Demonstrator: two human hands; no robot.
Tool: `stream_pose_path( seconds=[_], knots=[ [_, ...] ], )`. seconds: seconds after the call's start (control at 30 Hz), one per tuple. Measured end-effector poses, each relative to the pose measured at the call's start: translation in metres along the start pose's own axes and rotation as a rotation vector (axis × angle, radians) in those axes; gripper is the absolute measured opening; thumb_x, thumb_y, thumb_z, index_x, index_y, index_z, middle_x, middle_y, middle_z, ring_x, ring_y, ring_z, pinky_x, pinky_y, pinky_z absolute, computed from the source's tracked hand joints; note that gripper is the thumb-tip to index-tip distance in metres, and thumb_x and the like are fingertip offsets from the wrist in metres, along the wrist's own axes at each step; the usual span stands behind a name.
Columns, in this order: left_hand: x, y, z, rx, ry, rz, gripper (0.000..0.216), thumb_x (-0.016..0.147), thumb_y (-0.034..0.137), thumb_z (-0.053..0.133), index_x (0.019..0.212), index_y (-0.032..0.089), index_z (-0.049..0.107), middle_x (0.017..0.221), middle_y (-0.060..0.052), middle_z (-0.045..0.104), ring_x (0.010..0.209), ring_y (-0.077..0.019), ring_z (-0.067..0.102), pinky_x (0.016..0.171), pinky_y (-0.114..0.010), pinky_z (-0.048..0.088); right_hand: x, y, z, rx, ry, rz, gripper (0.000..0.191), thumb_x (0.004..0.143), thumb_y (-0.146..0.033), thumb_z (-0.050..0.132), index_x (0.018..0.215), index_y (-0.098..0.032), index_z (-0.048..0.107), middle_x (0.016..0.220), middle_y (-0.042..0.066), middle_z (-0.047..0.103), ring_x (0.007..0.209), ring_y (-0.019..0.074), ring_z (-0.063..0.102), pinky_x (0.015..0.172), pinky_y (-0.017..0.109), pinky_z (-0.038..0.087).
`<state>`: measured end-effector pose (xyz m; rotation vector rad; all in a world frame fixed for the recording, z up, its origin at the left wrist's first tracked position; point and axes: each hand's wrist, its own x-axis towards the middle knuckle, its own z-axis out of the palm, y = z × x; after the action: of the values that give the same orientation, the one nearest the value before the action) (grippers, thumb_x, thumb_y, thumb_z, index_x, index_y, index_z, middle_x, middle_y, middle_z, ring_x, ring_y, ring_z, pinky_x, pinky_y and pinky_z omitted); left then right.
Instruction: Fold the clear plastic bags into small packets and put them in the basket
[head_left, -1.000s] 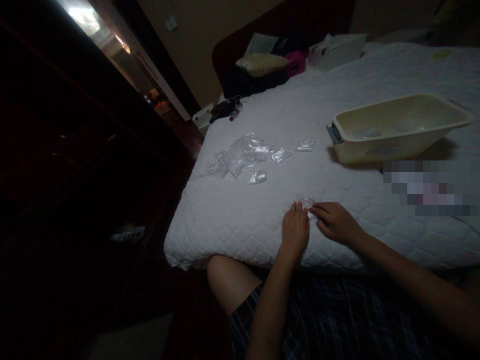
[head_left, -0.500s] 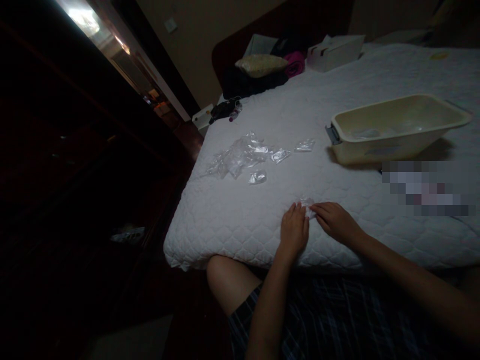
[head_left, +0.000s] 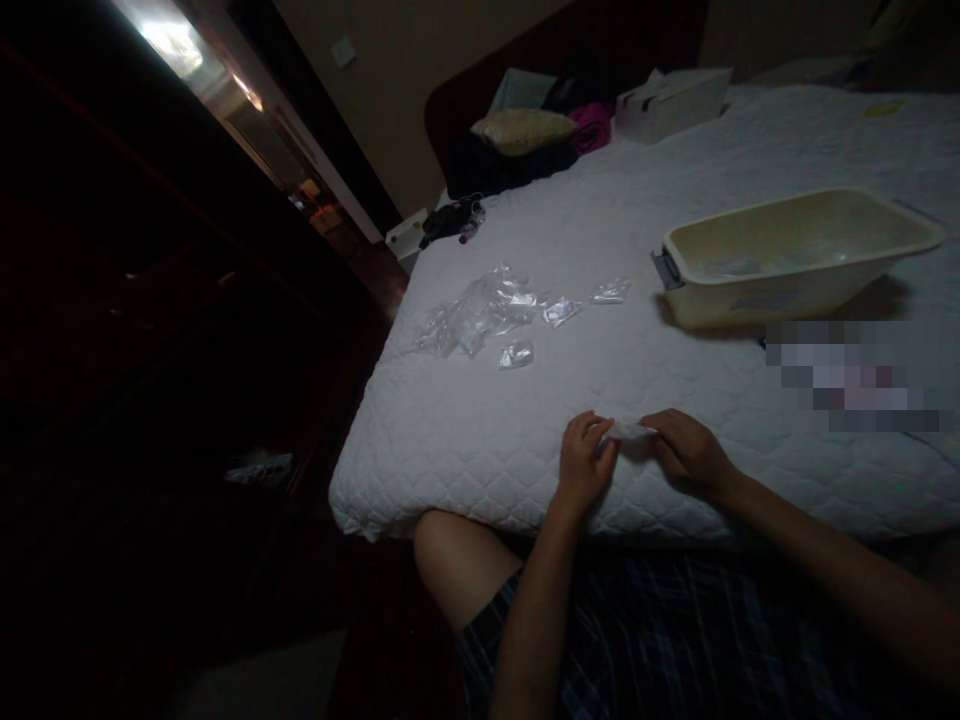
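Observation:
Between my two hands a small clear plastic bag is stretched just above the white quilted bed cover. My left hand pinches its left end, thumb against fingers. The other end is gripped by my right hand, whose fingers are curled. Farther off on the bed lies a loose heap of clear plastic bags. Nearer to me than the heap is a single folded bag, and two more, one folded bag and another bag, lie to its right.
A cream plastic tub with grey handles stands on the bed at the right, some clear plastic inside. A blurred-out item lies in front of it. At the back are a white box, a cushion and a rolled magenta cloth.
The bag has come up off the bed cover and is drawn out between my hands. My right hand has shifted slightly right; my left fingers have gone from lying flat to pinching.

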<state>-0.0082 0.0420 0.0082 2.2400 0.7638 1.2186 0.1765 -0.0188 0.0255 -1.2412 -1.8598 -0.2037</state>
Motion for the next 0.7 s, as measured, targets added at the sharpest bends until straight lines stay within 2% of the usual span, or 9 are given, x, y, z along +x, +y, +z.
stream_pose_path(
  seconds=[0.13, 0.23, 0.33, 0.53, 0.6, 0.7],
  knots=[
    [0.002, 0.002, -0.001, -0.065, 0.001, -0.024, 0.015, 0.082, 0.018, 0.065, 0.097, 0.021, 0.066, 0.118, -0.008, 0.063, 0.115, -0.0211, 0.057, 0.098, -0.044, 0.05, 0.0, -0.001, 0.0, 0.02, 0.024, 0.031, 0.019, 0.089, -0.016, 0.043, 0.095, -0.021, 0.06, 0.083, 0.007, 0.068, 0.075, 0.0203, 0.063, 0.068, 0.036, 0.051],
    [0.003, 0.004, -0.002, -0.141, -0.023, -0.085, 0.011, 0.08, 0.016, 0.066, 0.091, 0.02, 0.067, 0.11, -0.007, 0.069, 0.111, -0.0211, 0.061, 0.099, -0.044, 0.049, 0.001, -0.001, 0.0, 0.027, 0.041, 0.086, 0.02, 0.089, -0.018, 0.043, 0.095, -0.021, 0.062, 0.083, 0.007, 0.068, 0.075, 0.0209, 0.064, 0.068, 0.037, 0.052],
    [0.005, 0.007, -0.005, -0.181, -0.055, -0.236, 0.011, 0.079, 0.017, 0.069, 0.089, 0.02, 0.07, 0.094, -0.005, 0.073, 0.1, -0.02, 0.066, 0.099, -0.043, 0.049, 0.0, 0.0, 0.001, 0.032, 0.049, 0.166, 0.021, 0.089, -0.021, 0.042, 0.093, -0.022, 0.063, 0.084, 0.007, 0.069, 0.076, 0.0218, 0.065, 0.067, 0.038, 0.053],
    [0.008, 0.008, -0.007, -0.295, -0.047, -0.491, 0.003, 0.073, 0.022, 0.073, 0.075, 0.02, 0.073, 0.078, -0.004, 0.073, 0.101, -0.0228, 0.066, 0.102, -0.044, 0.044, -0.004, 0.003, 0.003, 0.02, 0.044, 0.28, 0.022, 0.09, -0.026, 0.043, 0.092, -0.022, 0.064, 0.083, 0.007, 0.07, 0.076, 0.0218, 0.066, 0.069, 0.037, 0.053],
    [0.01, 0.008, -0.007, -0.395, -0.018, -0.555, 0.008, 0.072, 0.027, 0.074, 0.073, 0.019, 0.072, 0.077, -0.004, 0.073, 0.092, -0.0212, 0.067, 0.097, -0.041, 0.047, -0.005, 0.004, 0.004, 0.011, 0.061, 0.297, 0.02, 0.091, -0.027, 0.044, 0.091, -0.021, 0.064, 0.082, 0.007, 0.069, 0.075, 0.0216, 0.066, 0.069, 0.036, 0.053],
    [0.013, 0.009, -0.009, -0.553, 0.027, -0.662, 0.021, 0.068, 0.036, 0.076, 0.073, 0.017, 0.071, 0.074, -0.004, 0.071, 0.076, -0.0169, 0.065, 0.079, -0.033, 0.052, -0.007, 0.005, 0.005, 0.007, 0.104, 0.342, 0.017, 0.089, -0.033, 0.052, 0.091, -0.021, 0.063, 0.08, 0.007, 0.069, 0.071, 0.0211, 0.066, 0.066, 0.035, 0.053]
  ],
)
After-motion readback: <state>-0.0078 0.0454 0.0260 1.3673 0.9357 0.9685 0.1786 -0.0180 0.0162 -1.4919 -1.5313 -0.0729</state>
